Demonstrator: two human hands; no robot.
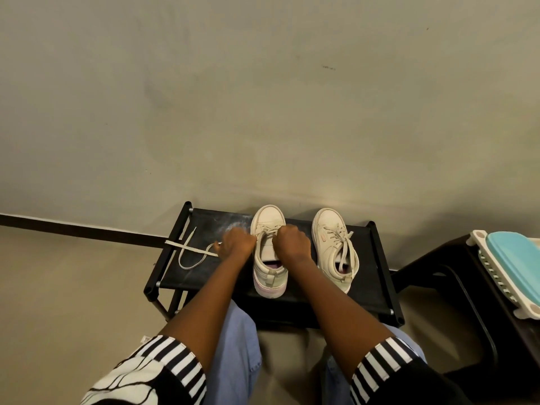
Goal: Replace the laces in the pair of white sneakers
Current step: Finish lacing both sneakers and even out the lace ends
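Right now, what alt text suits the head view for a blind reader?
The left hand and right hand grip the lace of a white sneaker on a black rack. A second sneaker, laced, stands beside it; a loose lace lies by the left hand.

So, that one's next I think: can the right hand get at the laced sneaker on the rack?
Probably yes: the laced sneaker stands just beside the right hand, nothing between them, though that hand now grips the lace of the other sneaker.
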